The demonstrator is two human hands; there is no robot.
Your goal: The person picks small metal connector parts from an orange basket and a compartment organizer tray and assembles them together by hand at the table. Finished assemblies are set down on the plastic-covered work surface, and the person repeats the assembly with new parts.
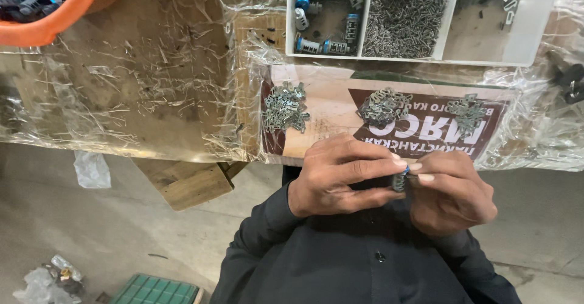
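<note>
Here, the left hand [340, 176] and right hand [453, 191] both pinch one small lock cylinder [399, 181] with a blue tip, close below a flat cardboard sign [322, 106], brown and cream, under clear plastic wrap [152, 79].

A plastic-wrapped workbench [152, 97] bears a white divided tray [523, 36], an orange bowl [55, 24] and three metal-clip piles [285, 106].

The fingers [406, 166] of both hands met on a small grey-and-blue metal cylinder [399, 181], just before the edge of the plastic-wrapped tabletop [152, 85]. Beyond them, three heaps of small flat grey metal plates [384, 106] lay in a row. Further beyond sat a white compartmented plastic tray [517, 36]; far left, an orange plastic bowl [52, 24].
</note>
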